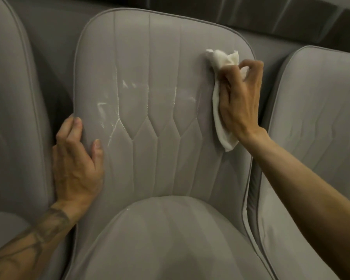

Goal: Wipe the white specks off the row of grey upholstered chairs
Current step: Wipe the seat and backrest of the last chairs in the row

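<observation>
The right hand (240, 102) is clutching a crumpled white cloth (222, 122), fingers curled round it, and is pressing it against the middle chair (166, 47), high on the right of its backrest. The left hand (77, 158) is gripping the backrest's left edge, bracing it. White smears (127, 85) are lying between the hands. The next stroke is probably calling for a leftward sweep over them, working into the seams.

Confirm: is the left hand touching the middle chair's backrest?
Touching. The head view shows the left hand holding the backrest at its left edge, with the thumb lying on the front face and no gap.
</observation>
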`<state>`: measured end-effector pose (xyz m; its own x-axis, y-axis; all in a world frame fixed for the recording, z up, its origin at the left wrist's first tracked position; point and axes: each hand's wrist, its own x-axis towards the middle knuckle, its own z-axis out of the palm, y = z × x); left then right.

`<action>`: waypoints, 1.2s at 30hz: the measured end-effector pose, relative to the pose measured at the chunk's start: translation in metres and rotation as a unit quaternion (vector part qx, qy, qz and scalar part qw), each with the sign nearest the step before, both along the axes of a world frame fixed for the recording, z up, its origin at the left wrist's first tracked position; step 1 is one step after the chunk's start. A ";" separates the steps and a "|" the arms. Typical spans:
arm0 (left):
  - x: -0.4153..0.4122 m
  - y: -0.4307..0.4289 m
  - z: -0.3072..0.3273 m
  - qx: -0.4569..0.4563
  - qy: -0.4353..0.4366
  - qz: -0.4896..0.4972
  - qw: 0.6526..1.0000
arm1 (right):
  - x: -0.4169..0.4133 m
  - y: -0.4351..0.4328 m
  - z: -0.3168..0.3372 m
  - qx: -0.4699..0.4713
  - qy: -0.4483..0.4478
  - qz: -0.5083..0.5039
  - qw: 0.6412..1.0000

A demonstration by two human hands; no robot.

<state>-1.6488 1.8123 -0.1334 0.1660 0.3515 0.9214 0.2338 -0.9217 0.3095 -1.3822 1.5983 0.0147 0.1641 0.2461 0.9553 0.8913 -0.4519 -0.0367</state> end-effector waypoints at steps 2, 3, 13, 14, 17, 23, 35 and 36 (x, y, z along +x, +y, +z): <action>0.000 0.000 0.001 0.000 0.002 -0.001 1.000 | 0.002 0.001 -0.001 0.018 -0.019 -0.060 0.998; 0.000 0.000 0.001 0.000 0.002 -0.001 1.000 | 0.003 0.001 -0.003 0.017 -0.034 -0.087 0.996; 0.000 -0.001 0.001 -0.004 0.004 0.003 1.000 | 0.017 -0.026 -0.025 -0.127 -0.107 -0.023 0.986; 0.000 -0.001 0.002 -0.004 0.005 0.003 1.000 | 0.016 -0.029 -0.029 -0.133 -0.109 -0.029 0.985; 0.000 -0.001 0.002 -0.004 0.008 0.004 1.000 | 0.017 -0.022 -0.019 -0.108 -0.112 -0.049 0.987; 0.001 -0.001 0.001 0.003 0.004 0.007 1.000 | 0.016 0.013 0.009 -0.029 -0.069 -0.098 0.992; 0.001 -0.001 0.001 0.004 0.001 0.008 1.000 | 0.014 0.019 0.009 -0.026 -0.092 -0.168 0.981; 0.001 -0.001 0.001 0.003 0.002 0.008 1.000 | 0.010 0.017 -0.003 -0.020 -0.080 -0.167 0.982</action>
